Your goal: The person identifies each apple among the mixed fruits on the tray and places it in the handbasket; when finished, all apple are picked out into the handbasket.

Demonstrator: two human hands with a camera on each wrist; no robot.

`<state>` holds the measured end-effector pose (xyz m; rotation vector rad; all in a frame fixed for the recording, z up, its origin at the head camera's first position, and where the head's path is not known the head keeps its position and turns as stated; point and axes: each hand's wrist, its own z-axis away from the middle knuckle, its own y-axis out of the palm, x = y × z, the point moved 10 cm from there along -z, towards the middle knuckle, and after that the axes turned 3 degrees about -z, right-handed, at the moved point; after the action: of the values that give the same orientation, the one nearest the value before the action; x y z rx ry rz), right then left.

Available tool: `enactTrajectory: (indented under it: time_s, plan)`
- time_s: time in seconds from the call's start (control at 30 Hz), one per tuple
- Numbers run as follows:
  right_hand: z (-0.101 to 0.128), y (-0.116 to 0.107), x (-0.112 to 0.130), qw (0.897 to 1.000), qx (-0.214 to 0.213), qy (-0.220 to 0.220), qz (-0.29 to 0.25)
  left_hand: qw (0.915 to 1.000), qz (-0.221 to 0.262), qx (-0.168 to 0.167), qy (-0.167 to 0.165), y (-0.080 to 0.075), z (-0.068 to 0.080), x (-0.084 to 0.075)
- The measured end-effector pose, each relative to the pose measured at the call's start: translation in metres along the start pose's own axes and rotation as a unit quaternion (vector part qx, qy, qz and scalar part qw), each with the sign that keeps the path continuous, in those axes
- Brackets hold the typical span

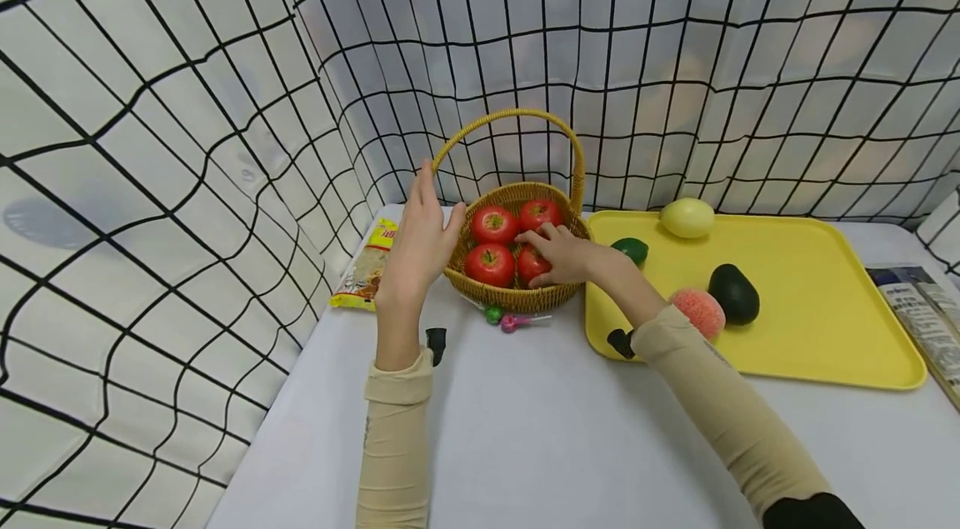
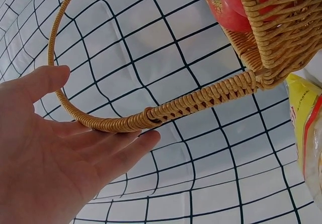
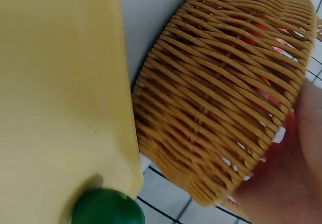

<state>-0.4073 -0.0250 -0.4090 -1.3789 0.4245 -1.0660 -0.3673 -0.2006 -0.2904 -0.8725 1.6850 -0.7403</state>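
Note:
A wicker basket (image 1: 480, 291) with a tall arched handle (image 1: 517, 112) stands at the back of the table with several red apples in it. My left hand (image 1: 422, 242) is at the left side of the handle, fingers stretched out; in the left wrist view the fingers (image 2: 126, 151) lie along the handle with the thumb apart. My right hand (image 1: 562, 252) reaches over the basket's right rim, its fingers bent over the front right apple (image 1: 529, 264). In the right wrist view the wicker wall (image 3: 221, 83) hides most of that apple.
A yellow tray (image 1: 825, 304) on the right holds a yellow-green fruit (image 1: 687, 218), a dark avocado (image 1: 733, 294), a pink round fruit (image 1: 699, 312) and a green fruit (image 1: 632, 250). Lollipops (image 1: 510, 322) lie before the basket. A snack bag (image 1: 367, 266) sits left; black netting (image 1: 637, 87) stands behind.

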Motion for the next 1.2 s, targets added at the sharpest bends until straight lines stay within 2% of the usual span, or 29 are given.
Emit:
enactTrajectory:
  time_s: [0.1, 0.2, 0.33, 0.5, 0.6, 0.7, 0.8, 0.97, 1.2]
  plan:
    - [0.015, -0.012, 0.004, 0.998, -0.052, -0.018, 0.001, 1.0, -0.001, -0.001, 0.0, 0.0, 0.0, 0.001]
    - [0.04, -0.029, 0.008, 0.993, -0.113, -0.042, 0.005, 1.0, -0.002, -0.002, -0.001, -0.001, 0.001, 0.003]
    - [0.095, -0.061, 0.007, 0.981, -0.186, -0.048, 0.007, 1.0, -0.006, 0.0, -0.001, 0.002, 0.001, 0.001]
    - [0.18, -0.109, 0.002, 0.963, -0.269, -0.027, 0.006, 1.0, -0.004, 0.005, -0.002, 0.003, 0.002, 0.0]
    - [0.228, -0.13, -0.006, 0.95, -0.313, -0.001, 0.013, 1.0, 0.001, 0.006, -0.002, 0.003, 0.003, 0.0]
    - [0.268, -0.142, -0.019, 0.934, -0.354, 0.031, 0.021, 0.9999, 0.002, 0.009, -0.004, 0.003, 0.002, 0.001]
    - [0.301, -0.143, -0.037, 0.919, -0.389, 0.06, 0.021, 0.9999, 0.002, 0.01, -0.003, 0.004, 0.001, -0.002]
    - [0.331, -0.139, -0.061, 0.905, -0.417, 0.081, 0.027, 0.9999, 0.005, 0.009, -0.004, 0.01, 0.002, -0.004]
    - [0.346, -0.143, -0.069, 0.896, -0.438, 0.073, 0.018, 1.0, -0.004, 0.006, 0.005, 0.006, -0.001, -0.004]
